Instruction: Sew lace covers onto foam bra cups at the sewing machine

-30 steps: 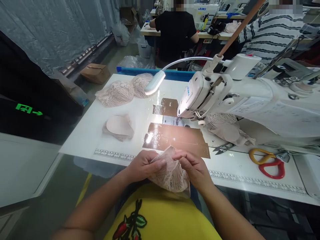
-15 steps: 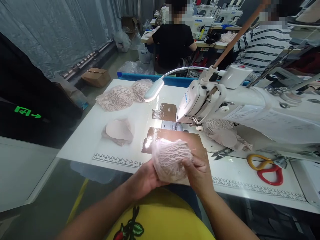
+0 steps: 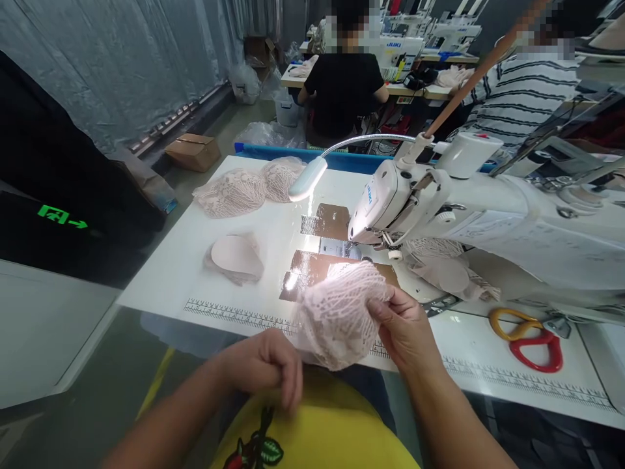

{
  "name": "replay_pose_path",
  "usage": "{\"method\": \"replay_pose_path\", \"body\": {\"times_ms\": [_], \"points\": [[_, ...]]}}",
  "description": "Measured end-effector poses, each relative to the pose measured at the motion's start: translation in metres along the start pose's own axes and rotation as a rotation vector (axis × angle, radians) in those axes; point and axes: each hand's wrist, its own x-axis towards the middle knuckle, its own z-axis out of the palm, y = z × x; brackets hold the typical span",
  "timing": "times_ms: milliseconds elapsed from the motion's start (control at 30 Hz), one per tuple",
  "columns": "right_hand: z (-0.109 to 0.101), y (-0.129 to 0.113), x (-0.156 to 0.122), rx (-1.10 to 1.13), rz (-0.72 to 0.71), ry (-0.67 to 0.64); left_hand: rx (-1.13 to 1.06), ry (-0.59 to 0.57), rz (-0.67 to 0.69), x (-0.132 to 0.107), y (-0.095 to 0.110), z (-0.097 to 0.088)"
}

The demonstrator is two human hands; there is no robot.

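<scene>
My right hand [image 3: 405,319] pinches the right edge of a pale pink lace bra cup [image 3: 342,312] between thumb and fingers. The cup hangs over the table's front edge, lit brightly at its top. Left of it and lower, my left hand [image 3: 268,365] is apart from the lace. Its fingers curl downward, close together and slightly blurred, and nothing shows in them. Behind the cup stands a white sewing machine [image 3: 381,202]. A smooth beige cup piece [image 3: 234,254] lies on the table to the left, with lace cups [image 3: 239,189] farther back.
Thread snips [image 3: 439,305] and scissors with orange and red handles [image 3: 532,335] lie to the right. More lace pieces [image 3: 444,267] sit beneath the machine arm. A lamp [image 3: 307,179] hangs over the white table [image 3: 166,260]. Two people sit at machines beyond.
My left hand has let go of the lace bra cup and moved down and left, its fingers curling. My right hand keeps hold of the cup, now slightly farther right.
</scene>
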Motion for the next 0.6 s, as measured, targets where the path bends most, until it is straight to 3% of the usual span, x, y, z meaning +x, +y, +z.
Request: {"method": "replay_pose_path", "body": {"times_ms": [33,100,167,233,333,500,600], "points": [[0.0,-0.002,-0.001,-0.079,0.021,-0.106,0.104,0.057,0.071,-0.004,0.01,-0.003],[0.003,-0.004,-0.005,-0.234,0.042,-0.326,0.385,0.324,0.235,-0.006,0.028,-0.005],[0.009,-0.003,-0.009,-0.349,0.021,-0.464,0.623,0.475,0.24,0.0,0.039,-0.005],[0.015,-0.001,-0.011,-0.434,-0.029,-0.499,0.706,0.46,0.124,0.008,0.04,-0.002],[0.02,0.0,-0.012,-0.501,-0.118,-0.464,0.64,0.408,0.019,0.017,0.032,0.0],[0.019,0.002,-0.01,-0.48,-0.165,-0.321,0.594,0.385,0.027,0.019,0.023,0.0],[0.02,0.004,-0.01,-0.459,-0.142,-0.301,0.629,0.386,0.035,0.019,0.027,-0.001]]}}
